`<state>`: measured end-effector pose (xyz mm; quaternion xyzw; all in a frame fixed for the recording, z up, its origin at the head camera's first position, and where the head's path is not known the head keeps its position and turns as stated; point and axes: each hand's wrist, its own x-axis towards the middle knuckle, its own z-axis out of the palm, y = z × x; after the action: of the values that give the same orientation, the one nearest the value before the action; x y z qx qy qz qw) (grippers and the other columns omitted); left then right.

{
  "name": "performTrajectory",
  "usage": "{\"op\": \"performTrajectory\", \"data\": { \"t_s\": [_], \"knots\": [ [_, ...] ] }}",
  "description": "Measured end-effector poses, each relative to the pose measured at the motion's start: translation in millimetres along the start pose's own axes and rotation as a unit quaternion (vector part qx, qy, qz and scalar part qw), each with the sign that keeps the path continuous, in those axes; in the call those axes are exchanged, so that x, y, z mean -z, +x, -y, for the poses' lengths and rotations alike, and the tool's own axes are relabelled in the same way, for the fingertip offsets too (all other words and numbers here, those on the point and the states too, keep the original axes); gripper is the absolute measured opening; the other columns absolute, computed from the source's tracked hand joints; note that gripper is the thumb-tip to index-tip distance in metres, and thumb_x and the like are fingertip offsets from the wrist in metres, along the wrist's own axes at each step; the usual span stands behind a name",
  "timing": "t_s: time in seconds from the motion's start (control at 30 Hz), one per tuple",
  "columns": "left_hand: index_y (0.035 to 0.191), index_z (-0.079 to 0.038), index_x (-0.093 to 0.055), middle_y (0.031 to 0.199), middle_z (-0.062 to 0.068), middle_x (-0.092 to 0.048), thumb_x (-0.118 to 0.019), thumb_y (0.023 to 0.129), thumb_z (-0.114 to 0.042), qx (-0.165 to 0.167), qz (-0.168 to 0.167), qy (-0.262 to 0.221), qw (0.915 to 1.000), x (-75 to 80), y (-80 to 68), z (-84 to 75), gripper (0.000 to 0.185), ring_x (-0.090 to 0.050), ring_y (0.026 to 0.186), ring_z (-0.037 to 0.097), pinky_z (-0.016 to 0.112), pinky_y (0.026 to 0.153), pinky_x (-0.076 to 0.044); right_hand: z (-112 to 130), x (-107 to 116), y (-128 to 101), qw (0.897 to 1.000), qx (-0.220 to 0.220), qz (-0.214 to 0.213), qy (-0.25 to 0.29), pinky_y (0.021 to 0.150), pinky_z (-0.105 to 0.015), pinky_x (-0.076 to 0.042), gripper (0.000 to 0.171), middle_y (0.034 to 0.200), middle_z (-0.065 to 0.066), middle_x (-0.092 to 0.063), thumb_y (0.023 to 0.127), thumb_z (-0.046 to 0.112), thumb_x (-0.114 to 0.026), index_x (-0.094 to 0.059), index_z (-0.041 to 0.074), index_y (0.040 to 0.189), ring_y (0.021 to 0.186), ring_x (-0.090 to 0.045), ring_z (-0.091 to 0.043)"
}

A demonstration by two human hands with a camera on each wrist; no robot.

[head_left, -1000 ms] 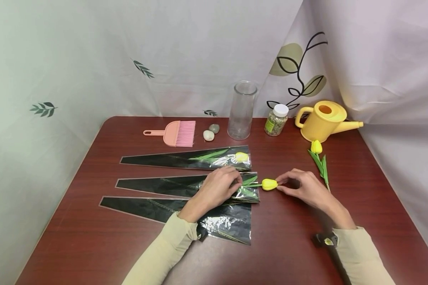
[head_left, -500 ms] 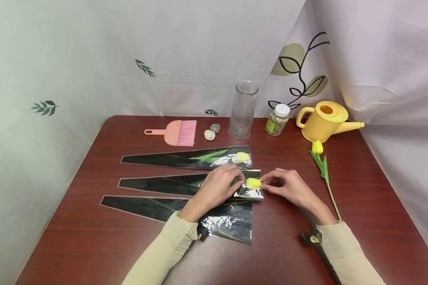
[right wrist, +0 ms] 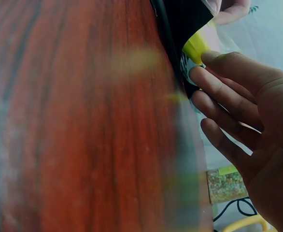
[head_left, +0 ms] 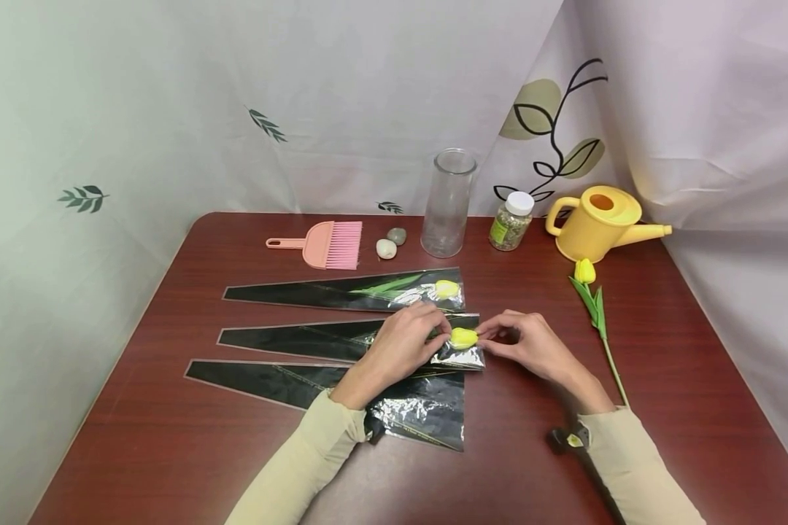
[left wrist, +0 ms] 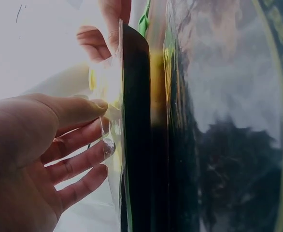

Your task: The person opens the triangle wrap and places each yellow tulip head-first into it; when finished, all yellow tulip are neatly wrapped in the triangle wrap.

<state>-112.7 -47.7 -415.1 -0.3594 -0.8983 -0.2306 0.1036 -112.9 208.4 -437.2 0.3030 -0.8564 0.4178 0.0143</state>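
- We saw the left hand (head_left: 403,341) resting on the middle sleeve (head_left: 341,341), a long black and clear plastic flower wrapper lying flat on the red-brown table (head_left: 171,437); its fingers curled down on the clear open end, and in the left wrist view the fingertips (left wrist: 103,145) held the clear film apart from the black backing.
- We saw the right hand (head_left: 532,348) at the mouth of that same sleeve, thumb and forefinger pinching the yellow tulip head (head_left: 464,337), which sat just inside the sleeve's wide opening; the right wrist view showed the fingers (right wrist: 228,92) touching the yellow bloom at the edge of the black film.
- We noted that the tulip's stem lay inside the sleeve, mostly hidden under the left hand.
- We saw a second sleeve (head_left: 348,290) just behind, already holding a yellow tulip, and a third sleeve (head_left: 328,394) nearer the person, partly under the left forearm.
- We saw a loose tulip (head_left: 594,306) lying on the table to the right, well apart from the hands, its head near the yellow watering can (head_left: 597,222).
- Along the back edge stood a glass vase (head_left: 446,204), a small jar (head_left: 512,220) with a white lid, two pebbles (head_left: 389,243) and a pink brush (head_left: 322,244).
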Motion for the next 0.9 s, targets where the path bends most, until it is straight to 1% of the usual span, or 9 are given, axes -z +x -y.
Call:
{"op": "performTrajectory", "data": {
  "t_s": [0.2,0.37,0.5,0.6,0.67,0.77,0.9],
  "knots": [
    [0.091,-0.019,-0.071,0.091,-0.009,-0.062,-0.073,0.089,-0.021,-0.003,0.0,0.005,1.0,-1.6,0.0,0.2,0.004,-0.059,0.089,0.009,0.026,0.08,-0.049,-0.9,-0.5,0.5,1.0,0.0,-0.003,-0.011,0.067,-0.027,-0.054,0.019,0.09,0.012,-0.068,0.082,0.012,-0.08,-0.074,0.017,0.099,0.08,-0.064,-0.004],
    [0.091,-0.019,-0.071,0.091,-0.009,-0.062,-0.074,0.088,-0.021,-0.001,-0.005,0.004,1.0,-2.5,-0.1,0.7,0.005,-0.058,0.089,0.01,0.026,0.08,-0.049,0.9,1.6,-0.9,1.0,-0.004,-0.004,-0.022,0.068,-0.028,-0.054,0.019,0.09,0.011,-0.068,0.083,0.01,-0.079,-0.075,0.015,0.1,0.081,-0.065,-0.005],
    [0.09,-0.019,-0.071,0.09,-0.009,-0.062,-0.075,0.087,-0.021,-0.002,-0.005,0.003,1.0,-2.8,-0.1,0.8,0.005,-0.058,0.089,0.01,0.026,0.081,-0.049,2.3,10.9,-7.2,0.999,-0.012,-0.013,-0.045,0.07,-0.029,-0.053,0.019,0.091,0.01,-0.069,0.082,0.008,-0.079,-0.075,0.013,0.101,0.081,-0.064,-0.006],
    [0.09,-0.019,-0.071,0.089,-0.009,-0.062,-0.075,0.087,-0.021,-0.004,-0.002,0.006,1.0,-2.8,-0.2,0.9,0.005,-0.057,0.089,0.01,0.026,0.081,-0.049,1.0,22.2,-15.5,0.997,-0.019,-0.028,-0.075,0.071,-0.027,-0.052,0.021,0.091,0.012,-0.068,0.082,0.009,-0.08,-0.075,0.014,0.101,0.082,-0.064,-0.005],
    [0.091,-0.019,-0.071,0.09,-0.009,-0.062,-0.075,0.087,-0.022,-0.003,-0.001,0.006,1.0,-2.4,-0.4,1.2,0.005,-0.057,0.089,0.01,0.026,0.081,-0.049,-0.8,30.9,-22.3,0.993,-0.022,-0.045,-0.104,0.07,-0.025,-0.051,0.021,0.09,0.013,-0.067,0.081,0.01,-0.08,-0.075,0.015,0.1,0.081,-0.063,-0.005],
    [0.095,-0.018,-0.072,0.092,-0.008,-0.064,-0.076,0.087,-0.021,0.002,-0.012,-0.005,0.9999,-0.3,-0.4,1.6,0.009,-0.058,0.089,0.01,0.027,0.079,-0.049,-2.4,45.3,-34.3,0.986,-0.035,-0.08,-0.143,0.067,-0.02,-0.05,0.02,0.089,0.012,-0.068,0.08,0.011,-0.081,-0.076,0.016,0.099,0.075,-0.063,-0.004],
    [0.101,-0.015,-0.071,0.095,-0.007,-0.065,-0.076,0.087,-0.019,0.01,-0.03,-0.026,0.9992,3.2,-0.6,2.0,0.015,-0.058,0.09,0.009,0.027,0.078,-0.05,-2.7,67.1,-50.0,0.972,-0.071,-0.134,-0.179,0.06,-0.016,-0.045,0.018,0.086,0.008,-0.07,0.079,0.01,-0.081,-0.076,0.017,0.095,0.065,-0.059,-0.004]
  ]
}}
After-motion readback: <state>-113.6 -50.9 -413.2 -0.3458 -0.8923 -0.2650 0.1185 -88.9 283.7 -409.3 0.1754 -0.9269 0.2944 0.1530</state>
